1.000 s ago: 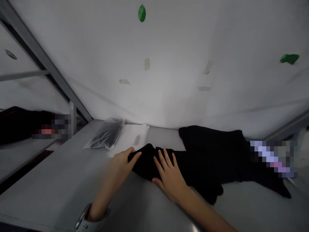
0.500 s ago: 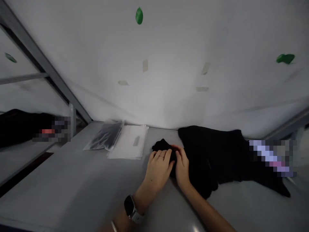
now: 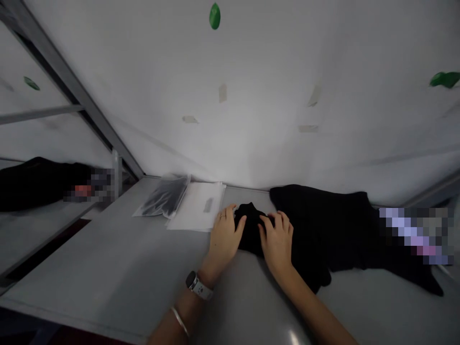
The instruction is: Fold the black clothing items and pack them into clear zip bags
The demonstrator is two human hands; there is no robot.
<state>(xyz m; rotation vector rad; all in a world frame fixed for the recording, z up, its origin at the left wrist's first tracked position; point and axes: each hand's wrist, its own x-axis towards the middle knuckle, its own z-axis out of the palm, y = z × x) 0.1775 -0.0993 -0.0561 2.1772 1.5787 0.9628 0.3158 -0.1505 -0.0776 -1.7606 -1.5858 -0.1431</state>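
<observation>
A small bunched black garment [image 3: 250,235] lies on the grey table between my hands. My left hand [image 3: 223,235] takes its left side, the thumb on top and apart from the fingers, with cloth between them. On the right side, my right hand [image 3: 278,238] grips the same cloth with bent fingers and thumb. Part of the garment is hidden under both hands. Right beside it spreads a larger black garment [image 3: 345,232]; where one cloth ends and the other begins, I cannot tell.
White flat sheets or bags [image 3: 196,206] lie at the back left, with a clear plastic bag holding something dark [image 3: 163,196] partly over them. A white panel [image 3: 266,120] with tape bits stands behind the grey table [image 3: 118,273]. Metal frame bars [image 3: 104,127] rise at left.
My hands have moved apart from close together over the bunched garment to its two sides, so more of its top shows. The whole view has shifted slightly.
</observation>
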